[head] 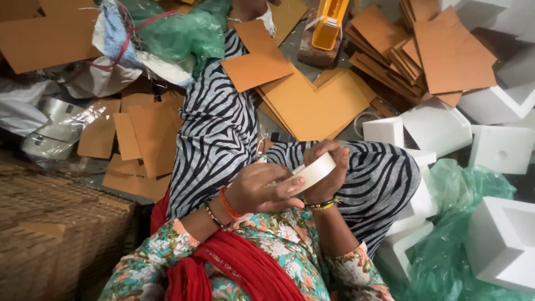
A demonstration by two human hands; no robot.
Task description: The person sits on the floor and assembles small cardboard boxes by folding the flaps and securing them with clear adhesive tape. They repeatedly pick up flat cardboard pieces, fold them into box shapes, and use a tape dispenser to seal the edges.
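While the person sits on the floor with legs in zebra-striped trousers (pixel 217 134) stretched forward, both hands meet over the lap on a roll of tape (pixel 315 173); roll is pale cream, a flat ring seen nearly edge-on, its broad outer band smooth and slightly glossy, tilted up to the right; right hand (pixel 329 173) wraps round the far side of the roll, fingers curled over its top edge, closed on it; left hand (pixel 262 189) lies against the near side, fingers bent and together, thumb tip pressed to the band near the roll's lower edge; whether a loose end of tape is lifted I cannot tell. Orange thread and a dark bangle at the left wrist, yellow-green bangle at the right; red scarf (pixel 234 267) across a floral top. Round about: brown cardboard sheets (pixel 312 106) scattered flat ahead, white foam blocks (pixel 440 125) to the right, green plastic sheeting (pixel 446 251) beside them, a yellow tape dispenser (pixel 329 25) farther off on the floor.
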